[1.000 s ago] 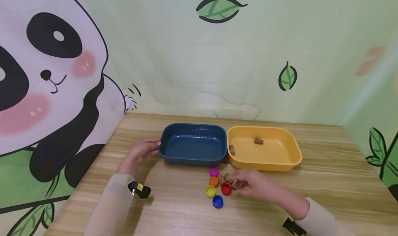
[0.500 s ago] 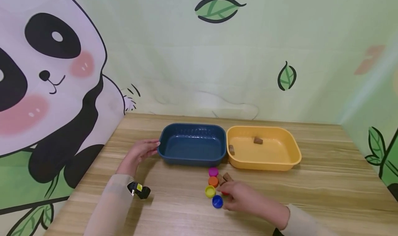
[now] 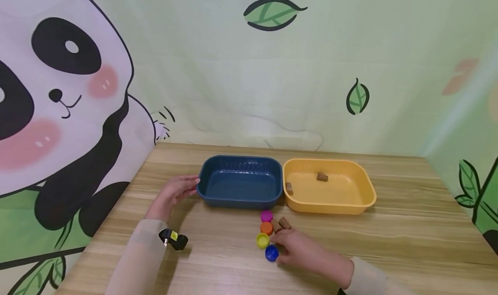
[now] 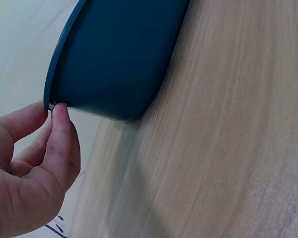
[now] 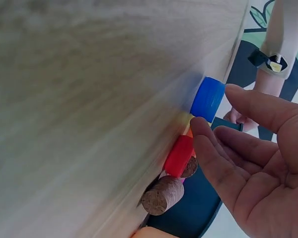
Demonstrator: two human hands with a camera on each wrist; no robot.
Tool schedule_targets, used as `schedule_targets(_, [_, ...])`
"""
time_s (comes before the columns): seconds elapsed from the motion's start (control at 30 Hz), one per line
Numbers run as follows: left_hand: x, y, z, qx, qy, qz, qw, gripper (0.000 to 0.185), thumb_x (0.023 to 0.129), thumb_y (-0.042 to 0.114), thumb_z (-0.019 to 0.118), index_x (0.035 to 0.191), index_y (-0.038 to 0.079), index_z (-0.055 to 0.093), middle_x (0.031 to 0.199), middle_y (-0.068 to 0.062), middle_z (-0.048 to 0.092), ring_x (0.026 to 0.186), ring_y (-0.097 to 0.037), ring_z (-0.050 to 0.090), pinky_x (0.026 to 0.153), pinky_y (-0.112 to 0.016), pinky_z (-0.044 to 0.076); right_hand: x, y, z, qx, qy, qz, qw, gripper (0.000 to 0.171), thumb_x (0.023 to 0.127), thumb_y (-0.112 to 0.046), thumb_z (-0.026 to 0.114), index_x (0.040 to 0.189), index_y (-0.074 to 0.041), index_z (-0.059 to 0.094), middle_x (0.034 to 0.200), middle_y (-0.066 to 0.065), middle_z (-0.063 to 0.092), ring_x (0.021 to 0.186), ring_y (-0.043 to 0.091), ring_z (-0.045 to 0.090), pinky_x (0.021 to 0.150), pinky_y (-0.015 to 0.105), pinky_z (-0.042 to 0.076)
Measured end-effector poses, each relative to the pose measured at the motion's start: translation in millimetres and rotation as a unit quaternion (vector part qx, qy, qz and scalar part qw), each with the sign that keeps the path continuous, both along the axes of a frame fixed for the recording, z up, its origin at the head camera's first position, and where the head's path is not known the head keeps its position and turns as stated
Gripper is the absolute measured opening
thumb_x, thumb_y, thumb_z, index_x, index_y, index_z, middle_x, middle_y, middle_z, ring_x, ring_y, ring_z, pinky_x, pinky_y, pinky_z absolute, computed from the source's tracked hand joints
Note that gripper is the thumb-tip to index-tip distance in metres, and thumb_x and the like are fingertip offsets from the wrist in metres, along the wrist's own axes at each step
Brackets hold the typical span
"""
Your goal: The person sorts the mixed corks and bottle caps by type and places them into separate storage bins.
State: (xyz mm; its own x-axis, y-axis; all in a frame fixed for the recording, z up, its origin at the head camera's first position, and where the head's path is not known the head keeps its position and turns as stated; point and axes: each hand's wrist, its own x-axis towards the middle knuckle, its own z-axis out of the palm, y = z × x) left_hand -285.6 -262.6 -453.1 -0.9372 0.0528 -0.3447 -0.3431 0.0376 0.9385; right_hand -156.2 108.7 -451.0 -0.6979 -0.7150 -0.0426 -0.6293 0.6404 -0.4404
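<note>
My left hand [image 3: 189, 184] lies beside the dark blue tray [image 3: 218, 196], thumb and fingertips touching its left rim [image 4: 50, 103]. My right hand [image 3: 278, 244] hovers low over a cluster of bottle caps with loosely curved fingers and grips nothing. In the right wrist view its fingertips [image 5: 199, 127] sit just by the red cap [image 5: 179, 155] and the blue cap [image 5: 207, 99]. The red cap is hidden under the hand in the head view. Yellow [image 3: 263, 240], orange [image 3: 266, 228] and magenta [image 3: 266, 216] caps line up to the left, with two corks [image 3: 284, 222] beside them.
The yellow tray [image 3: 365, 202] stands right of the blue one and holds two corks [image 3: 321, 176]. The blue tray has nothing in it. Printed walls close the wooden table [image 3: 408, 239] at back, left and right.
My right hand has drawn back and left from the loose corks to the red and blue caps, now covering the red cap. The left hand has stayed at the blue tray's rim.
</note>
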Motion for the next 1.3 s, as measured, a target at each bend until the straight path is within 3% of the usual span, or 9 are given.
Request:
schedule_targets(0.4, [-0.9,1.4,-1.1,-0.016,-0.008,0.004,0.9998,0.051,0.103,0.009,0.059,0.146,-0.015,0.044,0.087,0.006,0.072,0.074,-0.003,0.069,0.073,-0.016,0.062,-1.1,-4.6,-2.7,0.012,0.004,0.014,1.0,0.027,0.084,-0.01,0.083,0.108,-0.001,0.076,0.103,0.008,0.076,0.095,0.015,0.068,0.085,0.027,0.06])
schedule_targets(0.7, [0.0,1.6,1.4,-0.011,-0.012,0.005,0.9999,0.053,0.103,0.008,0.059,0.147,-0.015,0.042,0.082,0.009,0.071,0.072,-0.001,0.068,0.072,-0.016,0.061,-2.4,-6.2,-3.3,0.006,0.011,0.017,1.0,0.026,0.085,-0.013,0.083,0.108,-0.002,0.076,0.103,0.007,0.077,0.095,0.015,0.068,0.084,0.026,0.06])
schedule_targets(1.0, [0.7,1.3,2.2,-0.005,-0.01,0.004,0.9999,0.053,0.103,0.007,0.058,0.147,-0.017,0.041,0.078,0.011,0.069,0.07,0.001,0.067,0.07,-0.013,0.059,-3.2,-6.0,-2.9,0.006,-0.012,0.003,1.0,0.028,0.085,-0.011,0.083,0.111,-0.002,0.076,0.105,0.008,0.077,0.093,0.012,0.066,0.081,0.024,0.058])
schedule_targets(1.17, [1.0,0.9,1.3,-0.005,-0.011,0.003,0.9999,0.053,0.103,0.007,0.058,0.147,-0.017,0.041,0.079,0.011,0.07,0.071,0.0,0.067,0.07,-0.013,0.06,-2.4,-5.3,0.7,-0.004,-0.016,-0.006,1.0,0.027,0.084,-0.01,0.083,0.109,-0.002,0.076,0.104,0.008,0.076,0.094,0.013,0.068,0.084,0.027,0.06])
schedule_targets(1.3, [0.6,0.1,0.5,-0.001,-0.012,0.003,0.9999,0.053,0.103,0.007,0.058,0.147,-0.017,0.04,0.079,0.01,0.07,0.071,0.0,0.067,0.07,-0.013,0.06,-3.1,-5.5,4.1,-0.012,-0.012,-0.006,1.0,0.027,0.083,-0.01,0.083,0.108,-0.001,0.076,0.105,0.01,0.077,0.103,0.022,0.072,0.095,0.037,0.061])
